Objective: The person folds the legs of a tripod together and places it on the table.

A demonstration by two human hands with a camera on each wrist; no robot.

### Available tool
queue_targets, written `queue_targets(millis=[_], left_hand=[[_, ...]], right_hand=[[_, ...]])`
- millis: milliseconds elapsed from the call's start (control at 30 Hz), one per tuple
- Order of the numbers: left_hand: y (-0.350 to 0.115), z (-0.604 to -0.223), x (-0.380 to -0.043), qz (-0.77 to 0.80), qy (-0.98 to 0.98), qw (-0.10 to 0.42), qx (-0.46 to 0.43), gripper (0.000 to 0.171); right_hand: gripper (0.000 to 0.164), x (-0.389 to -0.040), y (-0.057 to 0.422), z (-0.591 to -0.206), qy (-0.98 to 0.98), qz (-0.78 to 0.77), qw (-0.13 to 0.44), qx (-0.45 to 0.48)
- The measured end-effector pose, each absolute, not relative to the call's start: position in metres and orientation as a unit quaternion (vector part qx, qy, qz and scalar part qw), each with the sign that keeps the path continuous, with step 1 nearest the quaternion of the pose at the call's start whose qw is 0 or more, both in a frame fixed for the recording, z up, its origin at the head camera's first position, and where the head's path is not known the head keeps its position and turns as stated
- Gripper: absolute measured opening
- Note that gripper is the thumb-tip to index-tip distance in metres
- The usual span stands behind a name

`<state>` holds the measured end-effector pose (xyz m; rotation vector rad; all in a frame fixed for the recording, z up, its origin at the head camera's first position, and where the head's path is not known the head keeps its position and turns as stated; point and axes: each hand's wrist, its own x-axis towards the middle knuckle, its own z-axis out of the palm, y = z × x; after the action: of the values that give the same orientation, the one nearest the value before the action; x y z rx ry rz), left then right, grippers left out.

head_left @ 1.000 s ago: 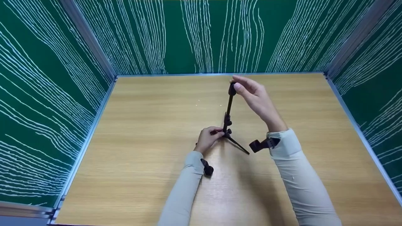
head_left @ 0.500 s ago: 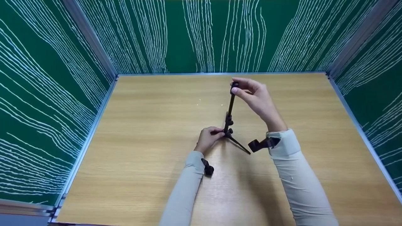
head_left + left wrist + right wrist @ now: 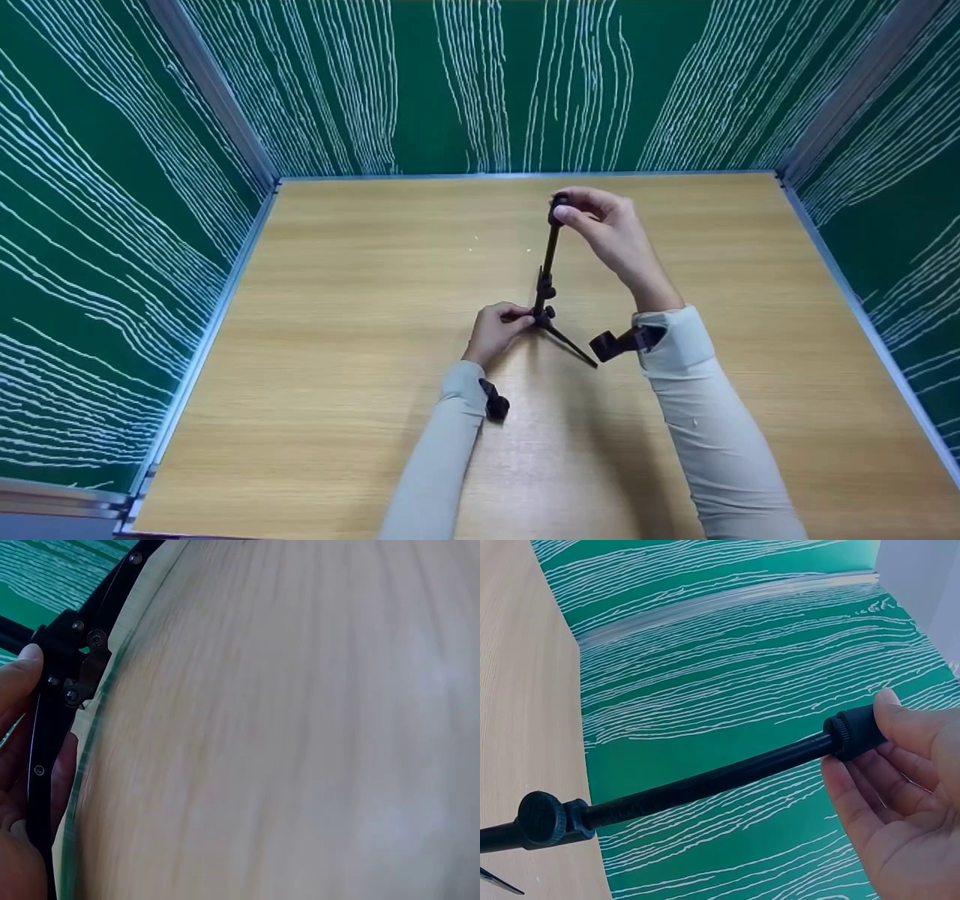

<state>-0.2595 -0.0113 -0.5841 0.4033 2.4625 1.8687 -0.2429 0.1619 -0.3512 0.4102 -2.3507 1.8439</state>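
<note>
A black tripod stand [image 3: 550,251] rises from the middle of the table, its pole leaning slightly to the right. At its top, my right hand [image 3: 619,236] pinches the thick end piece [image 3: 859,731] between thumb and fingers. My left hand [image 3: 496,330] holds the stand low down, near the leg hub [image 3: 60,652], with the thumb on the black metal. One leg [image 3: 574,347] slants to the front right. A round knob [image 3: 541,817] sits partway along the pole in the right wrist view. Part of the base is hidden by the left fingers.
The wooden table [image 3: 337,315] is bordered by green panels [image 3: 420,90] with wavy white lines at the back and both sides. A few tiny white specks [image 3: 475,238] lie left of the pole. Black wrist cameras [image 3: 496,405] are strapped over both sleeves.
My right hand and the top of the stand have shifted very slightly. The left hand keeps its hold at the base.
</note>
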Motion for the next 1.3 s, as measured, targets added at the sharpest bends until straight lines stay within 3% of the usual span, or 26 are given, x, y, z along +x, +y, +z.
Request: queue_targets(millis=[967,1167,1300], left_hand=[[-0.01,-0.586,-0.258,0.606,0.787,0.018,0.116,0.017],[-0.012,-0.572,-0.252,0.599,0.792,0.022,0.117,0.018],[-0.012,-0.584,-0.259,0.602,0.79,0.027,0.117,0.019]], right_hand=[[0.025,-0.243,0.161,-0.348,-0.785,0.593,0.076,0.161],[0.025,-0.243,0.161,-0.346,-0.794,0.583,0.076,0.158],[0.024,-0.243,0.161,-0.348,-0.792,0.583,0.077,0.163]])
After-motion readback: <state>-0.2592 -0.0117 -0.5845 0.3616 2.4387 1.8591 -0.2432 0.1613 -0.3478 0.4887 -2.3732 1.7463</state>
